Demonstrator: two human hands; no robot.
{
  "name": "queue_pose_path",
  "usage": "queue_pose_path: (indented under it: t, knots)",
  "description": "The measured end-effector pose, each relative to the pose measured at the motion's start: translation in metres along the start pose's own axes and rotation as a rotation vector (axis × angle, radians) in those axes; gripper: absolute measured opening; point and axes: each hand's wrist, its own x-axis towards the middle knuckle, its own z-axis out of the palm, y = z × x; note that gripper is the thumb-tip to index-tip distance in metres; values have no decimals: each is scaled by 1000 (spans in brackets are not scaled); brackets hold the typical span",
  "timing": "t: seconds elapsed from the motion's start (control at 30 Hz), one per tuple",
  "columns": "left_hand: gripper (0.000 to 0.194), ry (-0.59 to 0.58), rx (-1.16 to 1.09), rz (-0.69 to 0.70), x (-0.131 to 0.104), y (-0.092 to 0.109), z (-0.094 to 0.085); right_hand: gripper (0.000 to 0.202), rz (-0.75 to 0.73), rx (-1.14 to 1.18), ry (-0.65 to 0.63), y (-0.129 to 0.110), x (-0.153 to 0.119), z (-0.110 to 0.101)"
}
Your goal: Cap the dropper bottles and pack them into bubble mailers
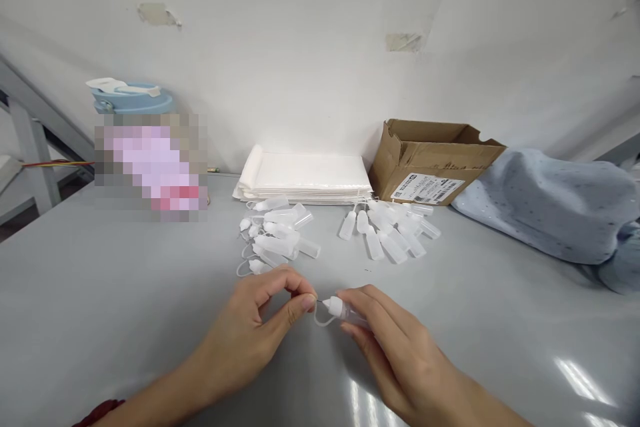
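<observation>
Translucent bottle held, white nozzle pointing left

Gripped by the right hand (400,340), the translucent plastic bottle with a white conical nozzle (334,307) is above the grey table (480,347). The left hand (260,327) pinches near a thin dark pin (320,301) at its tip; seating is unclear. Beyond the bottle, similar bottles lie in left (280,230) and right clusters (393,247), the left crowding the left hand.

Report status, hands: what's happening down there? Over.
Right hand holding small bottle. Left hand pinching strap near bottle's tip. Loose bottles beyond, none between hands.
</observation>
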Motion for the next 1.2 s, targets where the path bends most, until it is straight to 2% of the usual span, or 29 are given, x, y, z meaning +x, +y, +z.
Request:
queue_pose_path:
  t: [0.37, 0.73, 1.2]
  knots:
    - [26, 26, 19, 95, 0, -12, 6, 31, -20, -18, -8, 1, -2, 4]
    - [24, 9, 33, 90, 1, -4, -2, 32, 1, 1, 2, 1, 0, 2]
    - [22, 59, 28, 275, -1, -20, 11, 33, -59, -58, 24, 1, -2, 10]
